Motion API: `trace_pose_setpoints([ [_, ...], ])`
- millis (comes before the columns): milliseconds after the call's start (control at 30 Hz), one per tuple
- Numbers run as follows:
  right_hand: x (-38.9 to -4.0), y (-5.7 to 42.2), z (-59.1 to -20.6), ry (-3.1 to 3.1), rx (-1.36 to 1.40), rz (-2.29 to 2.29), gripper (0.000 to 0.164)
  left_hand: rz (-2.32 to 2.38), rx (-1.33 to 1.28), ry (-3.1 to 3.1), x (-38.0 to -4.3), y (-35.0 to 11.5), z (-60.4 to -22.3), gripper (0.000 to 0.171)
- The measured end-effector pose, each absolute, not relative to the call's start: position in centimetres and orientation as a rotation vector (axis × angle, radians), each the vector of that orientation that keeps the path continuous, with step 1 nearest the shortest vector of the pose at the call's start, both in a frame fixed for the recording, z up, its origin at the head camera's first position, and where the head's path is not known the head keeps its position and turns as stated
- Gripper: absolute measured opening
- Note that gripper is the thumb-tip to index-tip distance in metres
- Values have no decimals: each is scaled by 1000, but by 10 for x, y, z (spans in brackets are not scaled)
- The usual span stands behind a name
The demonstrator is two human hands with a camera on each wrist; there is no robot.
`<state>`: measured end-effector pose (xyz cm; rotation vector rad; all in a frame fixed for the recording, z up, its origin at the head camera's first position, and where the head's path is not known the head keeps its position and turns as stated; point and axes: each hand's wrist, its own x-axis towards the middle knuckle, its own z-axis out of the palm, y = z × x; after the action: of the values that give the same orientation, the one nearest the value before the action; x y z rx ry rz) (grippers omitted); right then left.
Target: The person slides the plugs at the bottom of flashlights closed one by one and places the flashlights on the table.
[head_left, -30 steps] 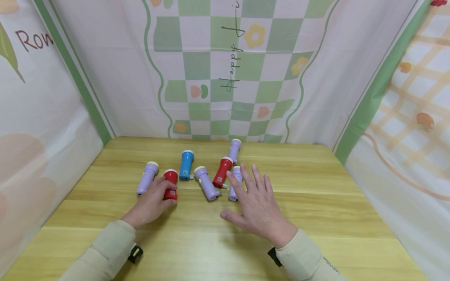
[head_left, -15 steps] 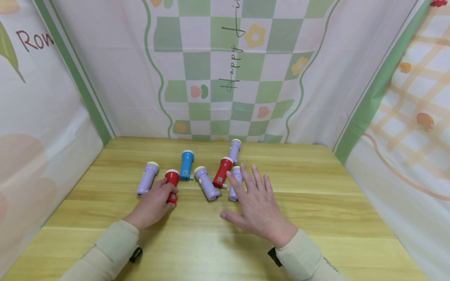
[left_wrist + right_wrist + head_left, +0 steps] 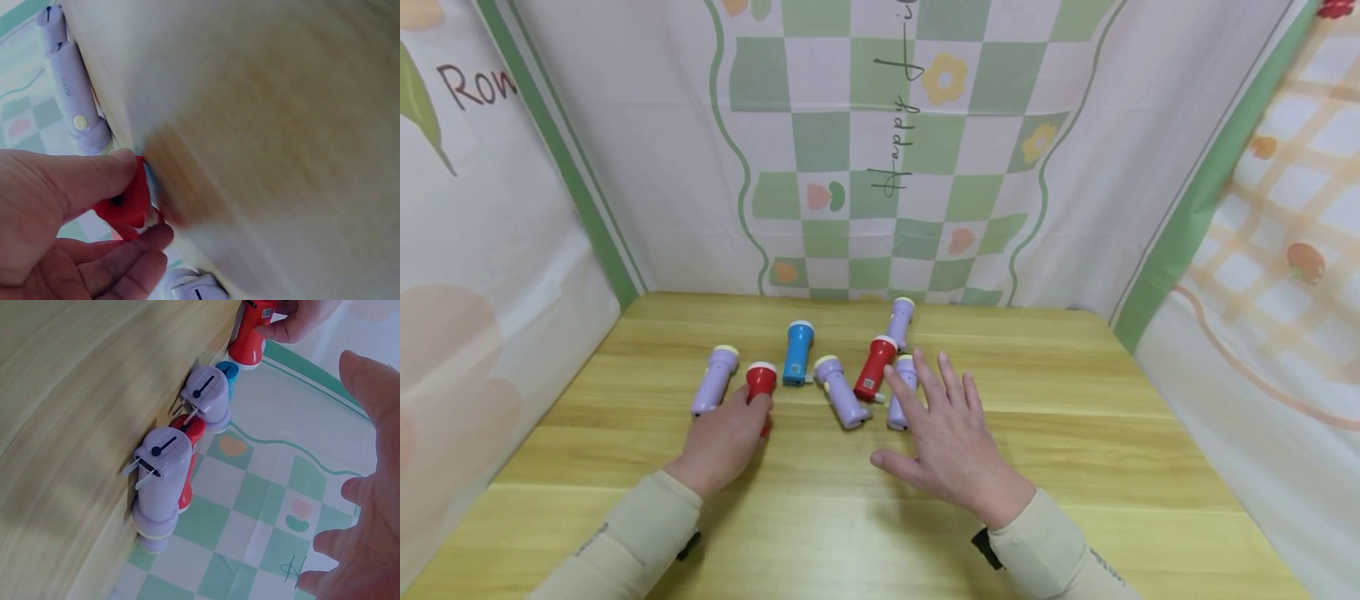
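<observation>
My left hand (image 3: 724,442) grips a red flashlight (image 3: 761,379) with a white rim, its lower body mostly hidden by the fingers. In the left wrist view, thumb and fingers pinch the red flashlight's end (image 3: 128,203). A lavender flashlight (image 3: 713,383) lies just left of that hand. My right hand (image 3: 953,442) is spread, fingers straight, holding nothing. Its index finger overlaps a lavender flashlight (image 3: 898,410) in the head view; the right wrist view shows that flashlight (image 3: 164,481) apart from the fingers, with metal prongs folded out at its end.
A blue flashlight (image 3: 798,354), a lavender one (image 3: 841,393) and a second red one (image 3: 875,368) lie mid-table. Another lavender flashlight (image 3: 901,321) lies behind them. The wooden table (image 3: 1075,417) is enclosed by printed cloth walls (image 3: 685,167).
My left hand has turned over the red flashlight, covering more of its lower body. The flashlight shifted slightly right, then back left. My right hand has stayed still.
</observation>
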<state>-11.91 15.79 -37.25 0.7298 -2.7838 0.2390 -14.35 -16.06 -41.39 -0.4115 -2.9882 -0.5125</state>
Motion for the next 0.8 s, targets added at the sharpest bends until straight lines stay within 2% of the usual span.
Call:
trace_pose_setpoints([
  [133, -119, 157, -374, -2767, 741, 239, 101, -195, -572, -2850, -140, -163, -417, 18],
  [267, -120, 157, -374, -2767, 742, 237, 101, -56, -604, -2774, -138, -163, -417, 23],
  [567, -120, 156, -371, -2825, 729, 226, 100, 57, -634, -2766, -145, -162, -412, 17],
  [800, -120, 156, -371, -2829, 731, 244, 99, 164, -643, -2722, -152, -168, -408, 20],
])
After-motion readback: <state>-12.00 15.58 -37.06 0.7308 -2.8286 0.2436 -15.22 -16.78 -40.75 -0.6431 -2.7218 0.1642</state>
